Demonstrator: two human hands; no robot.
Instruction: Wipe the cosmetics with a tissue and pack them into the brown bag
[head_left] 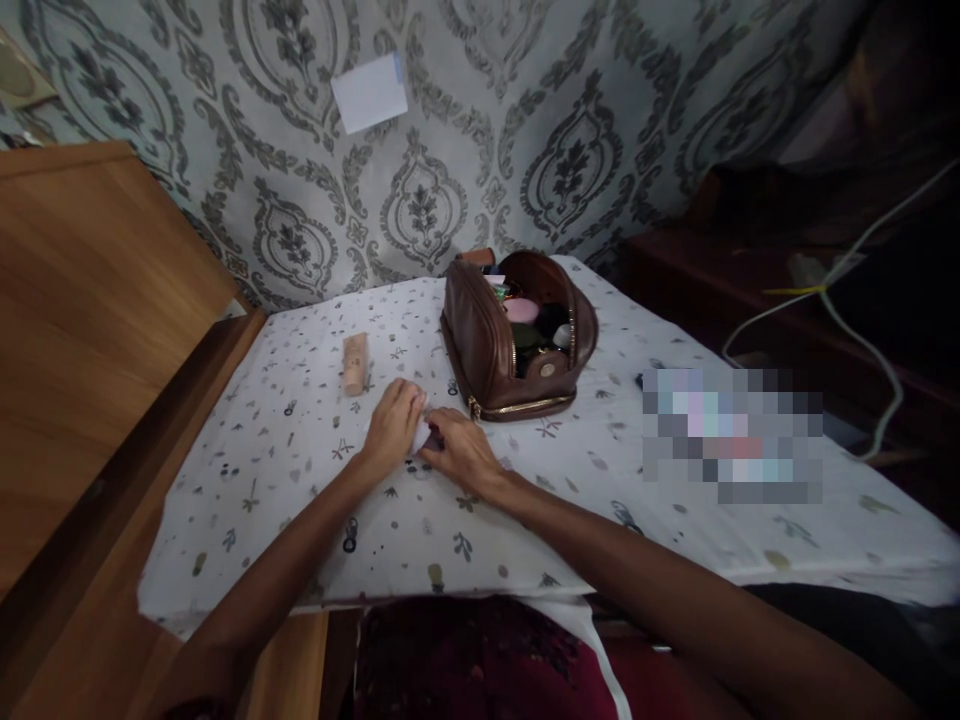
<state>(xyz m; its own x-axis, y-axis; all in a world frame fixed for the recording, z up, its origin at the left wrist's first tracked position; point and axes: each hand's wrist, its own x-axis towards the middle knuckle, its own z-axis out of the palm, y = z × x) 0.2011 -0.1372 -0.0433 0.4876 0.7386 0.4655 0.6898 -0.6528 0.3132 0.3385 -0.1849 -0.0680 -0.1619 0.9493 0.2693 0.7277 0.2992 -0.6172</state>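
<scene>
Both hands meet over the front middle of the table. My left hand (394,425) is closed around a small pale item (421,437), mostly hidden by the fingers. Facing it, my right hand (461,452) has its fingers curled in at the item's other end, where something dark shows; what exactly it grips is hidden. Just behind the hands stands a brown toiletry bag (480,345), unzipped and gaping, with a pink rounded object (521,310) and several other small things inside. A beige squeeze tube (355,364) lies behind and left of my left hand.
A white patterned cloth (292,540) covers the table. On the right lies a blurred-out, pixelated object (731,435). A wooden panel (97,330) borders the left side. Beyond the right edge hangs a pale cable (892,375). The patterned wall (420,200) rises behind.
</scene>
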